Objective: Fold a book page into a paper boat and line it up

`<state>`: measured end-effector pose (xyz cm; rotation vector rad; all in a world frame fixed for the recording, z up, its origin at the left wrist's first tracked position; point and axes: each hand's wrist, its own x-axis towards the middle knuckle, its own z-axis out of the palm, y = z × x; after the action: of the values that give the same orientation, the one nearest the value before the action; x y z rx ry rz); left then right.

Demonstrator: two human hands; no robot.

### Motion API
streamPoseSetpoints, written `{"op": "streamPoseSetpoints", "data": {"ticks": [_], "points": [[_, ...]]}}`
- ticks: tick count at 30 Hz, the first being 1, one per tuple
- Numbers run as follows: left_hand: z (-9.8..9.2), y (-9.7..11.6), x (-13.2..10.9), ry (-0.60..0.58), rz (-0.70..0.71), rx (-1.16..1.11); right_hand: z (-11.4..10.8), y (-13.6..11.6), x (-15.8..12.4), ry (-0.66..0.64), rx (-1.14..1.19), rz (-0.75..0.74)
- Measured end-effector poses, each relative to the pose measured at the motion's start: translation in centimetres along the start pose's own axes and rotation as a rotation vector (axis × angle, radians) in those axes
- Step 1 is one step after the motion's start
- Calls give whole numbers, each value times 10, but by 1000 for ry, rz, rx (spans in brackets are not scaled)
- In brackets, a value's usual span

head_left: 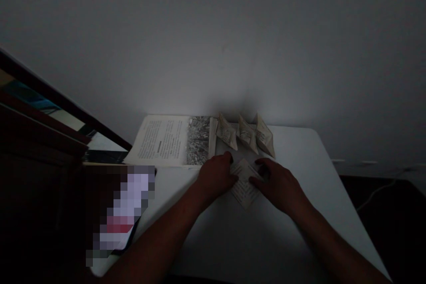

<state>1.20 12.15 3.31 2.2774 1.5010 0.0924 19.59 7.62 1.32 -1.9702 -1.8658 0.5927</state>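
Note:
A small diamond of folded printed paper [245,188] lies on the white table between my two hands. My left hand [218,176] grips its left side, thumb on top of the paper and the other fingers curled at the edge. On the opposite side, my right hand [279,183] has its thumb on the paper and its fingers bent around the right edge. Just beyond my hands, three folded paper boats, a left one [226,132], a middle one [247,135] and a right one [265,136], stand in a row. The light is dim, and some fingertips are hidden.
An open book [163,142] with a dark picture lies at the table's back left. A phone [128,213], its screen blurred out, is at the left edge. The white table [299,146] meets a grey wall [213,44]. A cable [376,193] hangs at the right.

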Motion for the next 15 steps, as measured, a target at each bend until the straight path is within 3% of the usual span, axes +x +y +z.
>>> {"op": "streamPoseSetpoints", "data": {"ticks": [15], "points": [[-9, -12, 0, -36, 22, -105, -15, 18, -4, -53, 170, -117]]}}
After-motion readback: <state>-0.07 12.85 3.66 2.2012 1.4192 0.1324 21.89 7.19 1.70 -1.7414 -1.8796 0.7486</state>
